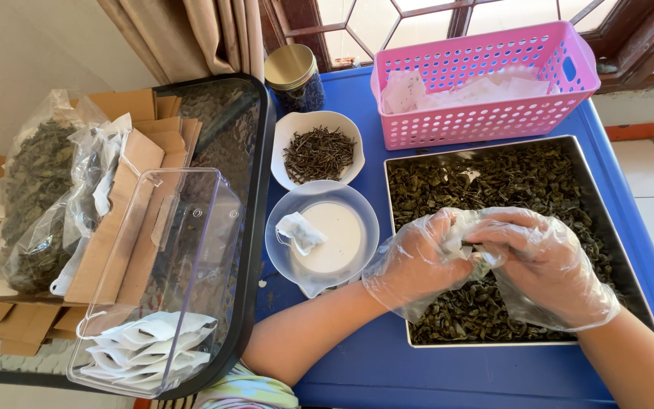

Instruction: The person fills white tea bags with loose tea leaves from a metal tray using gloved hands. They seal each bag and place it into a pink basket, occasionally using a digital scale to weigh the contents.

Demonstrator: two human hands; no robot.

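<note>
Both gloved hands, left hand [418, 261] and right hand [543, 265], pinch one small filter tea bag [459, 236] together above the leaf tray [615, 204]; it looks light, flimsy, best held by its rim

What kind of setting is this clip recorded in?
Probably a small home workspace for packing tea by hand. A metal tray of dried leaves sits on a blue table, a pink basket holds empty white sachets, and a clear bin holds filled ones.
</note>
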